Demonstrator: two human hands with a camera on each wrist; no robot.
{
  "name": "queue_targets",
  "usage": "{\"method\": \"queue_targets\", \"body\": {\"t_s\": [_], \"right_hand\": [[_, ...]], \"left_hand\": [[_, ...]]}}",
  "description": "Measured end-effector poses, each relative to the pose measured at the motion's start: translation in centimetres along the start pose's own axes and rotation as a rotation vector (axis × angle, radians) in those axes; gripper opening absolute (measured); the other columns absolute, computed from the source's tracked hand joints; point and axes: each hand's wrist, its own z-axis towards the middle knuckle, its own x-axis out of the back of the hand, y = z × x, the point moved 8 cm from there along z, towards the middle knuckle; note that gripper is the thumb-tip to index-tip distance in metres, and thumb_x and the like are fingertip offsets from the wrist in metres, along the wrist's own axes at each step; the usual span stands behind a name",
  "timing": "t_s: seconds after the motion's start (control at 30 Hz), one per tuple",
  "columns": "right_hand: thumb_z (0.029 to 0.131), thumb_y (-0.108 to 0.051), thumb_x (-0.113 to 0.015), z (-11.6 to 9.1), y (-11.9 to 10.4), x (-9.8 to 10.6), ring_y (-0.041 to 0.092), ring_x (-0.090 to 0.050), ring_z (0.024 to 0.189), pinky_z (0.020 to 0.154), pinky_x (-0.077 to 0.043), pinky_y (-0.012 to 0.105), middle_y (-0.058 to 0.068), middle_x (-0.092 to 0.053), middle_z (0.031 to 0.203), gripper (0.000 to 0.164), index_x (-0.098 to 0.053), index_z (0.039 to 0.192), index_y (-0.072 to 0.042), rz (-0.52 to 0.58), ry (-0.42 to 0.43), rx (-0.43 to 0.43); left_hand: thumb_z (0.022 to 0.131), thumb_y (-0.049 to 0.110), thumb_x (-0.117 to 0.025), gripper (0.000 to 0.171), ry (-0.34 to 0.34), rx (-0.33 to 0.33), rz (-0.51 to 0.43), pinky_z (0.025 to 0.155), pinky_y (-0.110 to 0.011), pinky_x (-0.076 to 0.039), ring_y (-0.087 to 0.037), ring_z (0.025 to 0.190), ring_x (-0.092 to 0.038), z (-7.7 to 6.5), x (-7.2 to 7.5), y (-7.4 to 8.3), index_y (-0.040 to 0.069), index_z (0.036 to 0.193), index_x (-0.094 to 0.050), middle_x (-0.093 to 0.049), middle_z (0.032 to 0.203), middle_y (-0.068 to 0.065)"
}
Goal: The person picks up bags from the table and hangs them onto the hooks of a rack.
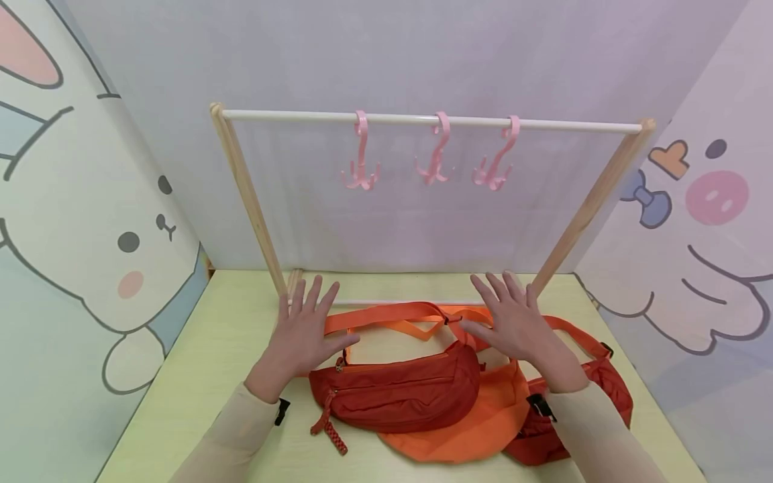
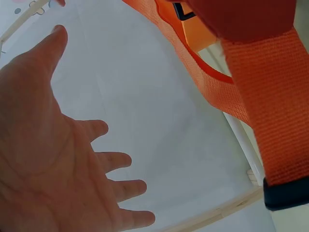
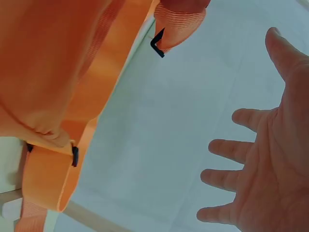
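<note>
My left hand [image 1: 304, 339] hovers with spread fingers by the left end of a dark red waist bag [image 1: 398, 392] in the head view. On the other side, my right hand [image 1: 513, 322] is held out flat above the orange straps. Both palms are bare in the wrist views, with nothing held. An orange bag [image 1: 459, 436] lies partly beneath the red one. A second dark red waist bag [image 1: 606, 386] is at the right, partly hidden by my right forearm. Orange webbing [image 2: 270, 106] crosses close to the left wrist camera.
Behind the bags stands a rack with wooden legs [image 1: 250, 194] and a white rail [image 1: 290, 116]. Three pink hooks hang from it: a left hook [image 1: 362, 154], a middle hook [image 1: 439, 151] and a right hook [image 1: 501, 157]. Cartoon-printed walls flank the pale yellow tabletop [image 1: 181, 376].
</note>
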Motion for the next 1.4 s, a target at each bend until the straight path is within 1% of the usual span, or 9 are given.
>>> {"method": "queue_targets", "body": {"t_s": [0.2, 0.47, 0.7, 0.87, 1.03, 1.1, 1.2, 1.3, 1.4], "right_hand": [[0.097, -0.074, -0.058, 1.5, -1.3, 0.0, 0.049, -0.021, 0.156, 0.120, -0.008, 0.075, 0.020, -0.033, 0.168, 0.098, -0.029, 0.169, -0.015, 0.010, -0.033, 0.043], [0.099, -0.061, -0.068, 4.0, -3.2, -0.8, 0.047, -0.038, 0.149, 0.116, -0.030, 0.070, 0.021, -0.041, 0.164, 0.094, -0.030, 0.168, -0.011, 0.049, -0.095, 0.112], [0.098, -0.051, -0.074, 6.4, -5.3, -1.8, 0.044, -0.045, 0.145, 0.115, -0.037, 0.064, 0.021, -0.045, 0.160, 0.089, -0.035, 0.166, -0.008, 0.026, -0.176, 0.138], [0.099, -0.046, -0.075, 8.0, -6.7, -2.7, 0.042, -0.051, 0.140, 0.113, -0.044, 0.057, 0.021, -0.051, 0.155, 0.081, -0.042, 0.161, -0.004, -0.006, -0.218, 0.162], [0.100, -0.040, -0.076, 9.6, -7.2, -4.4, 0.037, -0.056, 0.135, 0.109, -0.049, 0.051, 0.019, -0.054, 0.151, 0.072, -0.048, 0.154, -0.003, 0.008, -0.268, 0.163], [0.099, -0.039, -0.077, 10.2, -7.1, -5.2, 0.034, -0.060, 0.129, 0.105, -0.051, 0.049, 0.017, -0.056, 0.148, 0.067, -0.052, 0.150, -0.003, 0.020, -0.288, 0.156], [0.098, -0.037, -0.079, 10.8, -7.0, -6.2, 0.028, -0.065, 0.111, 0.097, -0.055, 0.046, 0.014, -0.060, 0.139, 0.059, -0.056, 0.142, -0.005, 0.045, -0.323, 0.136], [0.097, -0.039, -0.079, 11.1, -6.9, -7.1, 0.020, -0.064, 0.092, 0.087, -0.056, 0.042, 0.009, -0.062, 0.124, 0.054, -0.057, 0.135, -0.006, 0.060, -0.357, 0.118], [0.096, -0.038, -0.081, 11.2, -6.7, -7.6, 0.018, -0.060, 0.085, 0.083, -0.055, 0.040, 0.005, -0.061, 0.112, 0.051, -0.058, 0.129, -0.007, 0.072, -0.380, 0.106]], "left_hand": [[0.089, 0.085, -0.056, 0.111, 0.000, -0.014, 0.026, 0.120, -0.076, -0.008, -0.050, 0.159, -0.007, 0.6, -0.1, 0.2, 0.018, 0.171, -0.022, -0.014, 0.175, -0.020], [0.091, 0.080, -0.060, 0.109, -0.020, -0.035, 0.025, 0.119, -0.075, -0.015, -0.051, 0.157, -0.019, 1.9, -0.7, 0.4, 0.014, 0.170, -0.025, -0.021, 0.173, -0.022], [0.093, 0.072, -0.066, 0.101, -0.072, -0.039, -0.015, 0.118, -0.073, -0.025, -0.051, 0.151, -0.033, 2.8, -1.9, 0.5, 0.011, 0.167, -0.033, -0.032, 0.168, -0.023], [0.093, 0.065, -0.072, 0.096, -0.116, -0.045, -0.026, 0.114, -0.069, -0.035, -0.049, 0.140, -0.046, 3.5, -3.2, 0.4, 0.009, 0.164, -0.039, -0.044, 0.160, -0.023], [0.094, 0.058, -0.076, 0.087, -0.146, -0.046, -0.046, 0.101, -0.060, -0.051, -0.045, 0.125, -0.057, 4.3, -4.2, 0.3, 0.004, 0.158, -0.048, -0.054, 0.147, -0.022], [0.095, 0.054, -0.076, 0.083, -0.156, -0.046, -0.057, 0.096, -0.058, -0.054, -0.044, 0.119, -0.059, 4.5, -4.5, 0.3, 0.002, 0.155, -0.051, -0.057, 0.142, -0.022], [0.096, 0.051, -0.077, 0.078, -0.178, -0.040, -0.062, 0.095, -0.056, -0.055, -0.042, 0.114, -0.061, 4.8, -4.8, 0.3, 0.000, 0.151, -0.054, -0.060, 0.137, -0.022], [0.096, 0.049, -0.077, 0.072, -0.189, -0.039, -0.055, 0.094, -0.055, -0.055, -0.040, 0.111, -0.063, 5.0, -5.0, 0.2, -0.001, 0.145, -0.059, -0.062, 0.132, -0.021], [0.096, 0.044, -0.079, 0.066, -0.191, -0.041, -0.052, 0.093, -0.053, -0.056, -0.039, 0.108, -0.065, 5.2, -5.4, 0.1, -0.002, 0.140, -0.062, -0.064, 0.129, -0.021]]}}
